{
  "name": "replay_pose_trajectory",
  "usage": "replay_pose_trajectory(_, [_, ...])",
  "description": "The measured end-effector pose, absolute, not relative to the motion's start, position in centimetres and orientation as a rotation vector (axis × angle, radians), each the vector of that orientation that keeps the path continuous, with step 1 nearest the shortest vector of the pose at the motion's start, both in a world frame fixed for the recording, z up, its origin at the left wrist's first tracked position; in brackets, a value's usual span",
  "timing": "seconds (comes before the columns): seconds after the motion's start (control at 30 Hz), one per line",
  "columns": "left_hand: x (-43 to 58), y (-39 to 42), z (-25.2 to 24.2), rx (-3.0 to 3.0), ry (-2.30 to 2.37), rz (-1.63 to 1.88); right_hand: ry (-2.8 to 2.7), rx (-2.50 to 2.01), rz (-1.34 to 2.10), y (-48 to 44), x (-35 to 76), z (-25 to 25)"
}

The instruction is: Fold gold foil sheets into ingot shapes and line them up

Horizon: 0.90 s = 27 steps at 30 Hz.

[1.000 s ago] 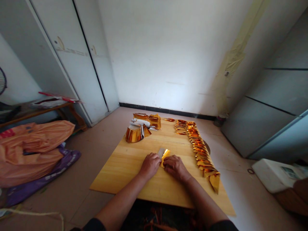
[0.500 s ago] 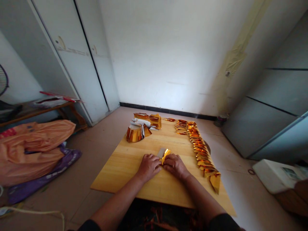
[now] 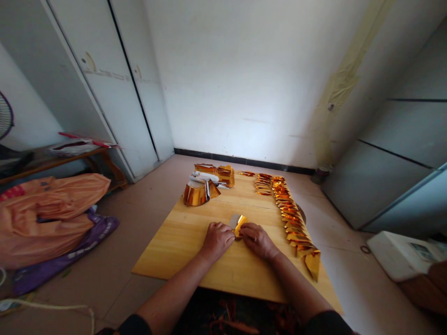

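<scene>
Between my two hands, near the middle of the wooden board [image 3: 181, 244], lies a small sheet of gold foil paper [image 3: 240, 224] with a pale grey part showing at its upper left. My left hand [image 3: 218, 239] has its fingers closed on the sheet's left edge. From the other side my right hand [image 3: 259, 239] pinches the right edge, fingertips bent down close to the board. A long row of folded gold foil pieces [image 3: 292, 223] runs along the board's right side. Loose gold foil sheets [image 3: 195, 194] stand curled at the back left.
Behind the curled sheets sits another stack of gold foil paper [image 3: 226, 176]. More slim folded pieces [image 3: 263, 184] lie at the back. Orange cloth [image 3: 70, 200] and a purple bag [image 3: 66, 256] cover the floor at left. A white box [image 3: 401, 253] stands at right.
My right hand has shifted slightly right, and its fingers have drawn back from my left hand. More of the gold foil paper's face shows between them.
</scene>
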<state>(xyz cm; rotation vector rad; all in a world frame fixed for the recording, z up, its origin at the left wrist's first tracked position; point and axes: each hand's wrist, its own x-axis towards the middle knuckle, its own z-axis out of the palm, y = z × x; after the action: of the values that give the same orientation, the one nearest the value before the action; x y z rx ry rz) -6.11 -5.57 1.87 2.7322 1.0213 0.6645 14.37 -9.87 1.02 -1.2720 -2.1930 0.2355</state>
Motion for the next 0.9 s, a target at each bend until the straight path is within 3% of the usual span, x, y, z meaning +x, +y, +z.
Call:
replay_pose_trajectory(0.2, [-6.0, -5.4, 1.9, 2.678, 1.045, 0.658, -2.223, -1.35, 0.123, -9.5, 13.8, 0.7])
replay_pose_trajectory(0.9, [-7.7, -6.5, 1.8, 2.732, 0.918, 0.617, -2.022, -1.579, 0.241, -9.1, 12.0, 1.3])
